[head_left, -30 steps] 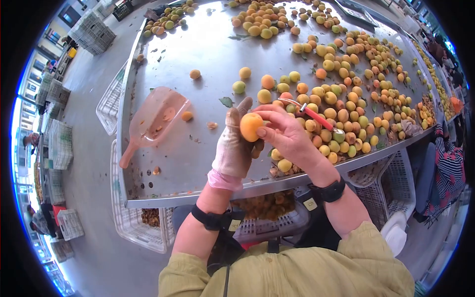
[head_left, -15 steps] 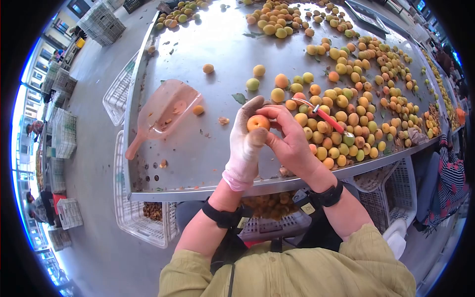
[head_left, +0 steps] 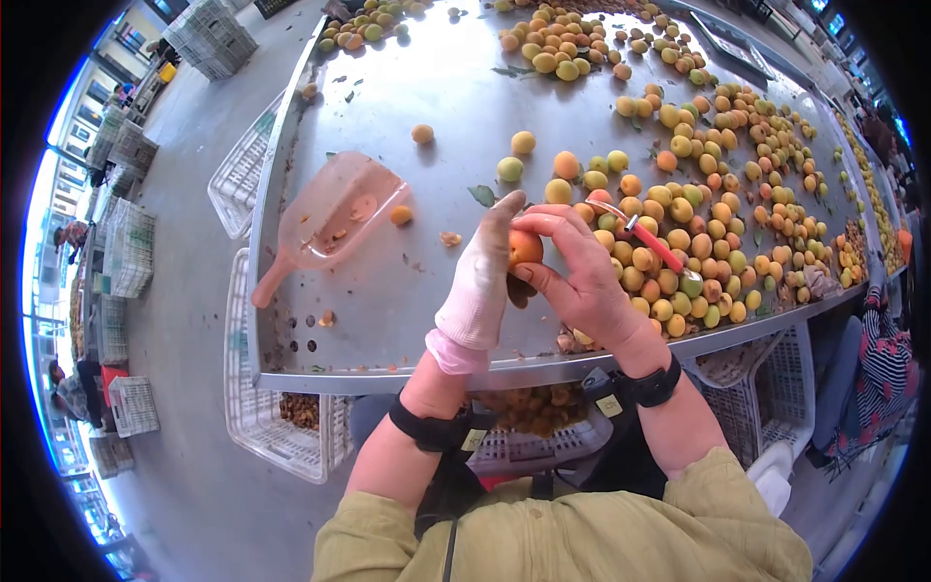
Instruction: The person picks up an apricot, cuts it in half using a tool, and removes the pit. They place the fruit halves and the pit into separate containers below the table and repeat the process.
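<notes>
Above the near edge of the metal table, an orange apricot (head_left: 527,249) is held between my two hands. My left hand (head_left: 484,276), in a white glove with stained fingers, lies along the fruit's left side, its thumb low beneath it. My bare right hand (head_left: 580,272) pinches the apricot from the right with thumb and fingers. Just right of it, a peeler with a red handle (head_left: 657,244) rests on the heaped apricots (head_left: 713,209). To the left lies a translucent pink scoop (head_left: 335,213) with scraps inside.
Loose apricots and small scraps dot the metal table (head_left: 388,291). White plastic crates (head_left: 281,441) stand under its left edge, and another crate (head_left: 781,388) is at the lower right. A person in patterned clothing (head_left: 878,354) sits at the right. Stacked crates (head_left: 208,39) stand on the floor behind.
My left hand has turned more edge-on, and its thumb has moved from the apricot's front to below it. The fruit has shifted slightly right between the hands. The whole view has shifted a little.
</notes>
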`<state>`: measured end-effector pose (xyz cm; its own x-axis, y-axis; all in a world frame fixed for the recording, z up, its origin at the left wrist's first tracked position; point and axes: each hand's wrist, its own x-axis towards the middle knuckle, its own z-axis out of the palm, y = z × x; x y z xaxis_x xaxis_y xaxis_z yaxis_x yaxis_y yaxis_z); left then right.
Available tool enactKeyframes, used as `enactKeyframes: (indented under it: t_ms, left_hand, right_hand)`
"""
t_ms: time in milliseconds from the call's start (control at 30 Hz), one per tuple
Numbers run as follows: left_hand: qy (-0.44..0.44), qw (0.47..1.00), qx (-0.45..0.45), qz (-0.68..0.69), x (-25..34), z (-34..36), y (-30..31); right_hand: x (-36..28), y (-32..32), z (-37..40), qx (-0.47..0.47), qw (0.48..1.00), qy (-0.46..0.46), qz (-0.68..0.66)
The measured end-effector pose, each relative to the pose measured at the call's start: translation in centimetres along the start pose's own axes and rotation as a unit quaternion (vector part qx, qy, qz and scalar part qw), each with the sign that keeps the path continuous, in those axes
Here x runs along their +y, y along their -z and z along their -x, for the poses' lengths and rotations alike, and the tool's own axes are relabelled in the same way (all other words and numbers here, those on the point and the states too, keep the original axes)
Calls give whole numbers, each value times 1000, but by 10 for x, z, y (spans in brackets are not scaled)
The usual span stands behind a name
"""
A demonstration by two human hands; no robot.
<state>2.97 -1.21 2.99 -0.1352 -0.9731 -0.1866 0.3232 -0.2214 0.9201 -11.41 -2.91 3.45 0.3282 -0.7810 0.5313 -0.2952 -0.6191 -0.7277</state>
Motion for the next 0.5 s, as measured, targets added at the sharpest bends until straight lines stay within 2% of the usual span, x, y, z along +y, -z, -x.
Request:
enactKeyframes:
  t_ms: [67, 133, 200, 267, 333, 400, 467, 500]
  left_hand:
    - [36, 999, -5, -28, -4, -3, -2]
    - [32, 999, 11, 12, -2, -2, -10]
    - [65, 996, -1, 61, 1, 1, -11]
    - [70, 993, 16, 93, -4, 3, -13]
    - [76, 989, 27, 126, -13, -1, -17]
    - [-19, 987, 113, 115, -25, -7, -19]
    - [-14, 980, 121, 157, -35, -9, -10]
    - [-31, 970, 156, 183, -37, -10, -9]
  right_hand:
    - [4, -3, 4, 3, 1000, 12, 12]
    - [-2, 2, -3, 18, 997, 34, 62]
    - [-2, 2, -5, 34, 992, 57, 111]
    - [1, -1, -3, 2, 992, 11, 127]
    - [2, -7, -1, 12, 994, -16, 112]
    - [2, -15, 2, 24, 994, -43, 96]
    - [3, -26, 4, 62, 990, -68, 103]
    - [2, -29, 4, 58, 990, -61, 116]
